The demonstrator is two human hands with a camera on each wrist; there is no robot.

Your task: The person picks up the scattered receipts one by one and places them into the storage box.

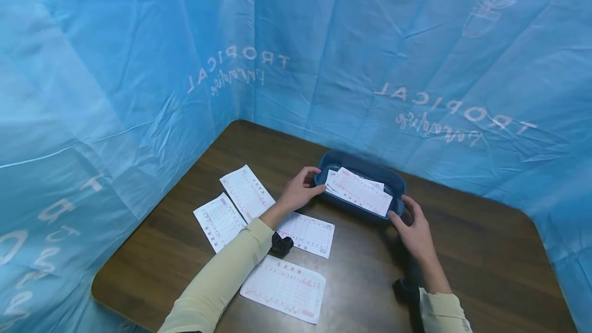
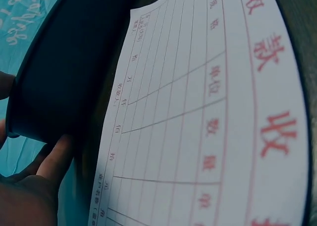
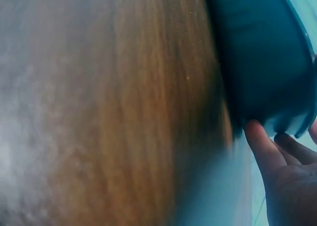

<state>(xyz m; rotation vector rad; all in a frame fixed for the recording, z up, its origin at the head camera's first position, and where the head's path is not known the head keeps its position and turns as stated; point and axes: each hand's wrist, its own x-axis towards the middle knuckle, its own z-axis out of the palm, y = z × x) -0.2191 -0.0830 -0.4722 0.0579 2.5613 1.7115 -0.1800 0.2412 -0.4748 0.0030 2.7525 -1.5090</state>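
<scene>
A dark blue plastic bin (image 1: 365,161), oblong with rounded corners, stands near the back edge of the table. My left hand (image 1: 298,191) grips its left end, thumb at the near side and fingers at the rim. At the right end my right hand (image 1: 418,231) holds it the same way; its thumb (image 3: 257,134) shows low on the wall in the right wrist view. Inside the bin lies a loose pile of printed paper slips (image 1: 361,189). Close below my left wrist, another printed slip (image 2: 173,112) fills much of the left wrist view.
Several receipt slips lie on the brown wooden table (image 1: 481,251): two at the left (image 1: 247,191), one partly under my left forearm, and one sheet (image 1: 284,288) nearer the front. Blue printed curtains (image 1: 324,66) hang behind and to the left. Black wrist cameras (image 1: 281,244) sit below my wrists.
</scene>
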